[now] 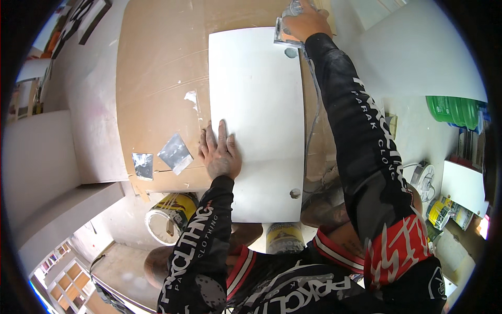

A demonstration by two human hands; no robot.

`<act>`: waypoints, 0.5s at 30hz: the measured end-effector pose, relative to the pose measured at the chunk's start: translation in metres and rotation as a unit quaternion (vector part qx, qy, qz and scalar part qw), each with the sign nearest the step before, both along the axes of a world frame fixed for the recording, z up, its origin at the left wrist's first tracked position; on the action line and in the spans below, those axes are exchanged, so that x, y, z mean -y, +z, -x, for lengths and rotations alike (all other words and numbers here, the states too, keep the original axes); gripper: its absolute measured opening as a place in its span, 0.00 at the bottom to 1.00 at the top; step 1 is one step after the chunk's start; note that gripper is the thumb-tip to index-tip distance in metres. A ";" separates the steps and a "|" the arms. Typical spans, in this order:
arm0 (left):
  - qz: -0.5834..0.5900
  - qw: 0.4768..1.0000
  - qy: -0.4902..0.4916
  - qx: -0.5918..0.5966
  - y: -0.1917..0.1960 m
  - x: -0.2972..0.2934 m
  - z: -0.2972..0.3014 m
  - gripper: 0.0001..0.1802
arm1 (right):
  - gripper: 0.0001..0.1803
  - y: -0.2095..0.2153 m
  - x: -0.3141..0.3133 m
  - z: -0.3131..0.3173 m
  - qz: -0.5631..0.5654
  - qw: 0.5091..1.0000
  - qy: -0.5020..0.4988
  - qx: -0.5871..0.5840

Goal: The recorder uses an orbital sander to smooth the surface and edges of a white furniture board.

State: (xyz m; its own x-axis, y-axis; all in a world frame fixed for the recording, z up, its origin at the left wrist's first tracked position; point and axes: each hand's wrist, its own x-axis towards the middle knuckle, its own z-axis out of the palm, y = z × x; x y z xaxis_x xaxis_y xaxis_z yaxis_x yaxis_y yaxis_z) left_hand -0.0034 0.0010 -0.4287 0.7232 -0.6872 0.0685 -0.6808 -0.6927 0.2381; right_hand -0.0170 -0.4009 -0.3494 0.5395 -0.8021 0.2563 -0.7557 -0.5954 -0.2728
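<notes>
Left hand splayed on white panel | right hand gripping sander | far end cropped

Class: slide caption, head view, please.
White panel: right fingers hold a sander at its far corner, left fingers cross its left edge.

We're looking over a pale, smudged floor here — a white boxy unit standing at our left, open shelving bending into the lower-left corner — and bright light glowing out at the right rim.
</notes>
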 end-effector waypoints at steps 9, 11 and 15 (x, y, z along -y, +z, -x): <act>-0.011 1.000 0.004 -0.007 0.004 -0.002 0.000 0.28 | 0.36 0.016 -0.050 -0.061 -0.134 0.985 0.033 0.102; -0.001 1.000 0.000 -0.010 0.004 -0.001 0.000 0.27 | 0.36 0.013 -0.057 -0.082 -0.127 0.985 0.058 0.104; -0.008 1.000 0.006 -0.003 0.006 -0.007 -0.002 0.27 | 0.37 0.032 -0.093 -0.104 -0.186 0.970 0.112 0.110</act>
State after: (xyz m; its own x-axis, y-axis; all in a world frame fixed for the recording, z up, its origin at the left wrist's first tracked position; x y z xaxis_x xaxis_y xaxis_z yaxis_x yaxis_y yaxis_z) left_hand -0.0010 0.0076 -0.4229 0.7316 -0.6797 0.0533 -0.6713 -0.7045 0.2302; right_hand 0.0872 -0.3083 -0.3174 0.6757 -0.7303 0.1003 -0.5185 -0.5676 -0.6395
